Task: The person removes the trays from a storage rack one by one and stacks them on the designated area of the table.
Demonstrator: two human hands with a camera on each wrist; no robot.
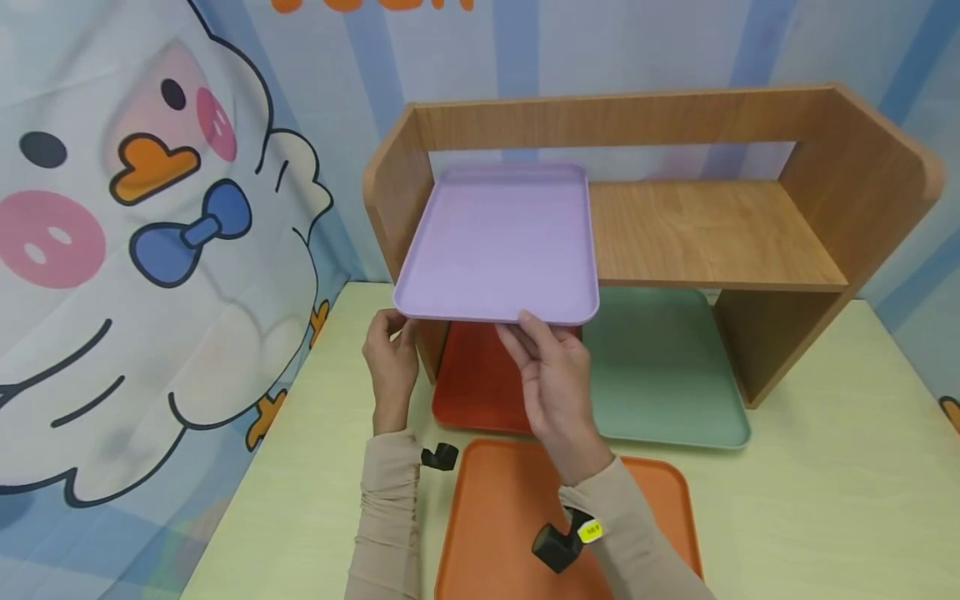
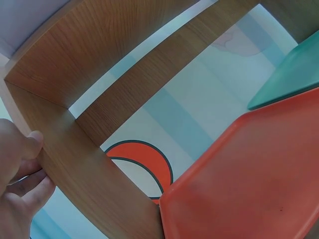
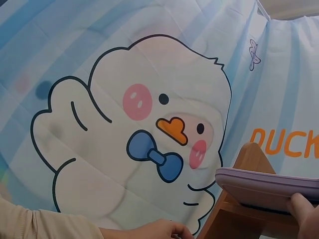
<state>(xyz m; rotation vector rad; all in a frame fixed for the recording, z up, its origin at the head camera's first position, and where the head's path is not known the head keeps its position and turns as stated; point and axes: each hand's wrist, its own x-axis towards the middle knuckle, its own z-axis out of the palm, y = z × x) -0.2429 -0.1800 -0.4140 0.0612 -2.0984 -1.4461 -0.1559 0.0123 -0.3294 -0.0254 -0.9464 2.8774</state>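
Observation:
A purple tray (image 1: 498, 242) lies over the left part of the wooden shelf's upper board, its near edge sticking out. The right hand (image 1: 551, 383) pinches that edge, thumb on top and fingers below. In the right wrist view the purple tray (image 3: 269, 191) shows side-on with the right hand's fingers (image 3: 303, 211) at it. The left hand (image 1: 392, 367) is at the shelf's left side panel; the left wrist view shows the left hand (image 2: 22, 174) gripping the edge of this panel (image 2: 84, 169) between thumb and fingers.
Under the shelf (image 1: 712, 229) a red tray (image 1: 480, 383) lies at left and a green tray (image 1: 663, 375) at right. An orange tray (image 1: 495, 500) is on the table in front, partly beneath the right forearm. A cartoon-printed cloth (image 1: 225, 333) hangs behind and to the left.

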